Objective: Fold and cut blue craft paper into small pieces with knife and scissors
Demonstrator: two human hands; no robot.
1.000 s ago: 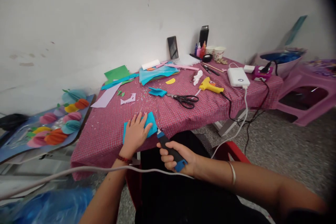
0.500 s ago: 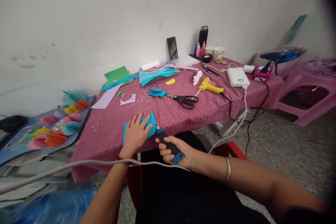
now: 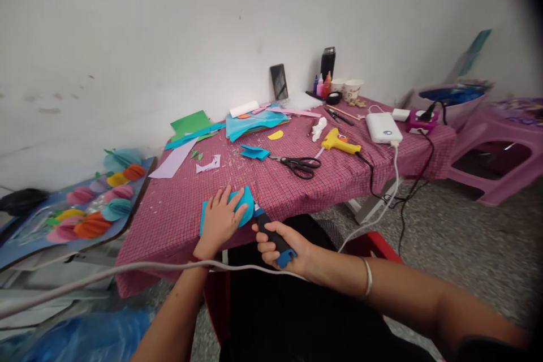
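Note:
My left hand (image 3: 220, 218) lies flat with fingers spread on a piece of folded blue paper (image 3: 247, 197), pressing it to the front of the table. The palm covers much of the sheet. My right hand (image 3: 280, 246) is wrapped round a black-and-blue stapler (image 3: 271, 232), by its look. Its front end meets the right edge of the blue paper; whether the jaws are pressed together cannot be seen. Beyond the hands lie black-handled scissors (image 3: 301, 166) and a smaller folded blue paper (image 3: 255, 152).
A yellow glue gun (image 3: 340, 142) and a white power bank (image 3: 384, 127) lie to the right on the checked cloth (image 3: 169, 209). A white cable (image 3: 139, 265) crosses over my forearms. Paper fruits (image 3: 94, 225) fill a blue board at left; a phone (image 3: 279, 81) leans on the wall.
The whole view has shifted slightly. Both hands, the blue paper and the stapler keep nearly the same places relative to each other.

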